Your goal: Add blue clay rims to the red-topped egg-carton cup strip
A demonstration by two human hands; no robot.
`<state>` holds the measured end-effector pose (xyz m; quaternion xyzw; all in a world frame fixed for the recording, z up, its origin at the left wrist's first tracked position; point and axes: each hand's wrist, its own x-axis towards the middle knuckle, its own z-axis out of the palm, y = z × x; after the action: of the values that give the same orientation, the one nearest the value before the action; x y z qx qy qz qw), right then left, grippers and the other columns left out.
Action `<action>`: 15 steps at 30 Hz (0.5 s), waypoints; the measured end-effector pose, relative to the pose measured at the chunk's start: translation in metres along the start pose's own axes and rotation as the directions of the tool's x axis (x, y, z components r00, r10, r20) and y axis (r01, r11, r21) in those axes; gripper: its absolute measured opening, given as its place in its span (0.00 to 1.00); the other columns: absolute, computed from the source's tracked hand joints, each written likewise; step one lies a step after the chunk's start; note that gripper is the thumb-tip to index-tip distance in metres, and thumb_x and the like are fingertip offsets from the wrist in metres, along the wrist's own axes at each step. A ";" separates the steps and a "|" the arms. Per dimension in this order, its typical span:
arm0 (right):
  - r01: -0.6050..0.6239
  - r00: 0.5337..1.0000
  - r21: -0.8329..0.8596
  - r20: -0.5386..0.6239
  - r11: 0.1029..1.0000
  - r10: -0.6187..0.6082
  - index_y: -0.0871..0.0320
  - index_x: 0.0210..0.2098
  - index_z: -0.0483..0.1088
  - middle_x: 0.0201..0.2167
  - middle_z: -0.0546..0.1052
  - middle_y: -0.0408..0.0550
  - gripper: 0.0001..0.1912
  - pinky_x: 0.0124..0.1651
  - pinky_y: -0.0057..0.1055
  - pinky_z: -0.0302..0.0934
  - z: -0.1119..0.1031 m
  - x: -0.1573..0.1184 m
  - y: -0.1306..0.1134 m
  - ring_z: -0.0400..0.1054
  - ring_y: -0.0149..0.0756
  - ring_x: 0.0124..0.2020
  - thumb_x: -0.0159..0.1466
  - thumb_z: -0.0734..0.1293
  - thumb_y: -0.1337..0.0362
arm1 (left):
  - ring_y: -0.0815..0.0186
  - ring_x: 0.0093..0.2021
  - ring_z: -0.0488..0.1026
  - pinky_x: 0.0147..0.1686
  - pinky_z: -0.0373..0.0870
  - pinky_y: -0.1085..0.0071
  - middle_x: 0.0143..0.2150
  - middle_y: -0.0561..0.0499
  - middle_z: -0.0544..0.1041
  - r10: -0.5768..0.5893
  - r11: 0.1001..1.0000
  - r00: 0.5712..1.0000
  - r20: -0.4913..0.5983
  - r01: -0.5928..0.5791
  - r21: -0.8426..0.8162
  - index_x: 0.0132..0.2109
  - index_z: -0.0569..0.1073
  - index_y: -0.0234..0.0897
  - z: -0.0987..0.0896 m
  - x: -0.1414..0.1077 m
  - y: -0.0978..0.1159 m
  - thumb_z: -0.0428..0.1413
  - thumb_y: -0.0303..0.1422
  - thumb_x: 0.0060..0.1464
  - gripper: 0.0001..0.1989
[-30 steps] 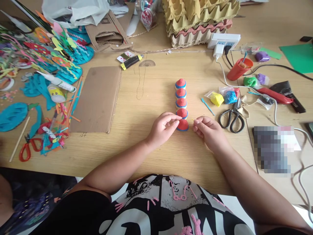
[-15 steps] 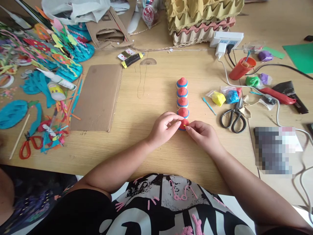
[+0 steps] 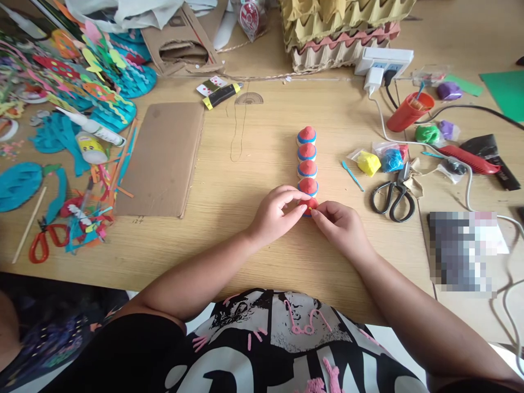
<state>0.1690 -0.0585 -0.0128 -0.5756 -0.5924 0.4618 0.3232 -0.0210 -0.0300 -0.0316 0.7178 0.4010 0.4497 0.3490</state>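
Observation:
A line of several red clay domes (image 3: pixel 307 152) with blue rims and pale bases runs away from me. My left hand (image 3: pixel 277 214) holds the nearest dome (image 3: pixel 310 206) on its left side, thumb and fingertips against it. From the right, my right hand (image 3: pixel 340 225) pinches a tiny strip of yellow clay (image 3: pixel 310 208) at the dome's red surface. Both hands partly cover this dome. To the right lie a blue modelling tool (image 3: pixel 352 176) and a bag of yellow clay (image 3: pixel 368 162).
Black-handled scissors (image 3: pixel 393 196), a red cup (image 3: pixel 409 112) and a power strip (image 3: pixel 383 61) with cables are on the right. Stacked egg trays (image 3: pixel 344 33) stand behind. Cardboard (image 3: pixel 159 158), a glue bottle (image 3: pixel 96 130) and red-handled scissors (image 3: pixel 47 240) lie left. Another person's arm shows lower left.
The view has shifted slightly. Both hands stay at the nearest dome, and the yellow strip now looks smaller and curled against the red surface.

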 end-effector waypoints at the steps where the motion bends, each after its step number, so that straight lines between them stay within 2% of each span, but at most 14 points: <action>1: 0.001 1.000 -0.006 -0.006 1.000 -0.001 0.59 0.30 0.72 0.22 0.67 0.41 0.15 0.28 0.31 0.50 0.001 0.000 0.000 0.56 0.29 0.25 0.66 0.67 0.54 | 0.67 0.44 0.78 0.33 0.71 0.74 0.45 0.47 0.82 0.001 1.000 1.000 0.003 -0.001 0.003 0.46 0.81 0.38 0.000 0.000 0.000 0.61 0.24 0.61 0.08; 15: 0.008 0.998 -0.087 -0.062 0.996 -0.013 0.57 0.26 0.68 0.20 0.64 0.39 0.13 0.27 0.31 0.49 0.004 0.000 -0.003 0.54 0.28 0.24 0.65 0.67 0.58 | 0.65 0.44 0.78 0.36 0.72 0.71 0.44 0.48 0.82 0.046 0.999 0.999 0.009 -0.046 0.008 0.45 0.80 0.38 0.001 0.000 0.002 0.62 0.22 0.59 0.10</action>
<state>0.1642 -0.0587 -0.0111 -0.6000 -0.6044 0.4160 0.3187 -0.0198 -0.0307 -0.0299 0.7302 0.3847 0.4530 0.3372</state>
